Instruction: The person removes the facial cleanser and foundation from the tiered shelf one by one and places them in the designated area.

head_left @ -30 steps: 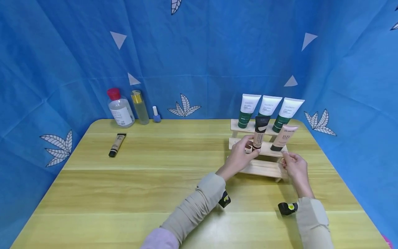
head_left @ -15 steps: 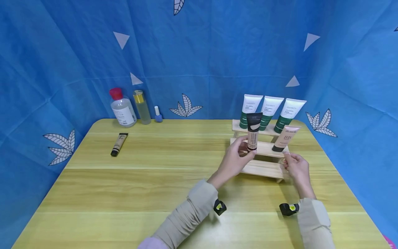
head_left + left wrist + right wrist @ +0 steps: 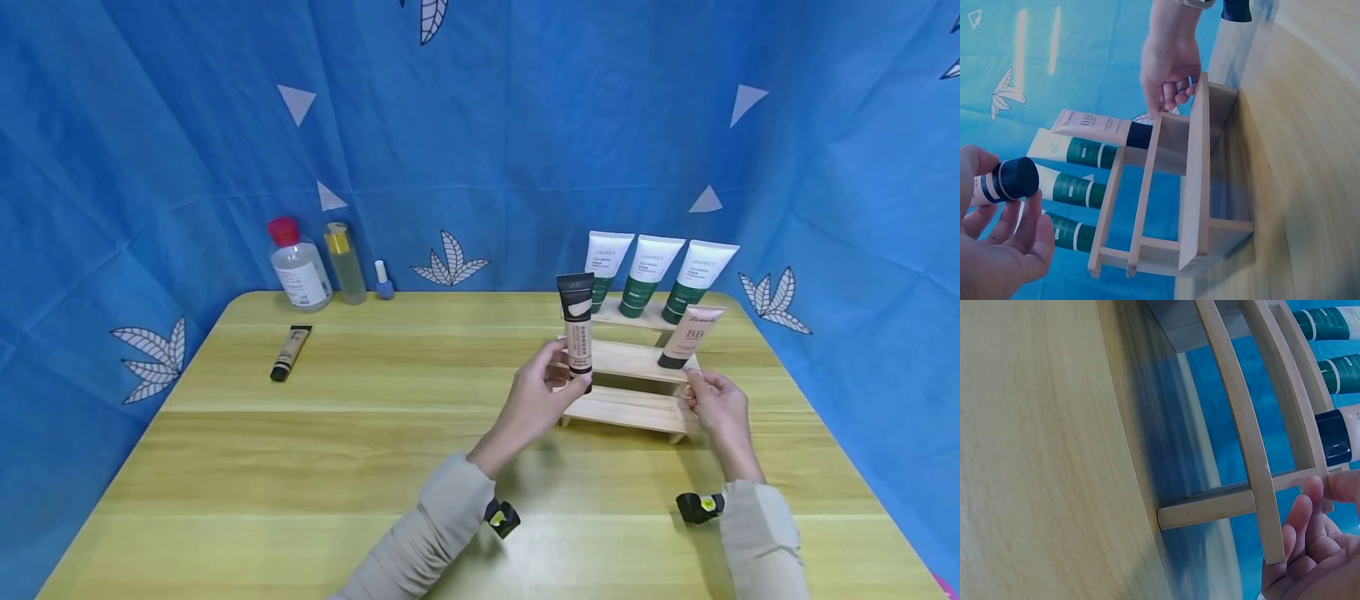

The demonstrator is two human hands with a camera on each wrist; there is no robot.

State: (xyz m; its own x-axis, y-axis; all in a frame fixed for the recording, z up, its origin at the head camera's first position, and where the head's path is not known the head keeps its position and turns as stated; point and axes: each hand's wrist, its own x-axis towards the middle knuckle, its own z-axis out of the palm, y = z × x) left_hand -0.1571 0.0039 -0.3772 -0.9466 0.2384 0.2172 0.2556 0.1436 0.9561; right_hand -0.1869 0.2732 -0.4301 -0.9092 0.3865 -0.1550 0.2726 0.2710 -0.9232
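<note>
My left hand (image 3: 531, 402) holds a beige cosmetic tube (image 3: 578, 329), black cap down, in front of the left end of a three-tier wooden rack (image 3: 626, 408). In the left wrist view the tube's black cap (image 3: 1019, 177) shows clear of the shelves, with fingers and thumb about it. At the rack's right end my right hand (image 3: 722, 412) pinches the middle shelf between thumb and fingers, seen closer in the right wrist view. A pink BB cream tube (image 3: 688, 337) stands on that shelf's right side. Three white-and-green tubes (image 3: 648, 271) occupy the top shelf.
Far left on the table (image 3: 300, 467) stand a clear bottle with a red cap (image 3: 302, 271), a gold-capped bottle (image 3: 347, 265) and a small blue nail polish bottle (image 3: 384, 283). Another beige-and-black tube (image 3: 291, 353) lies before them. Blue cloth (image 3: 495, 150) hangs behind.
The beige tube, held in my left hand, has come away from the middle shelf toward the left and nearer to me. My right hand keeps its place at the rack's right end.
</note>
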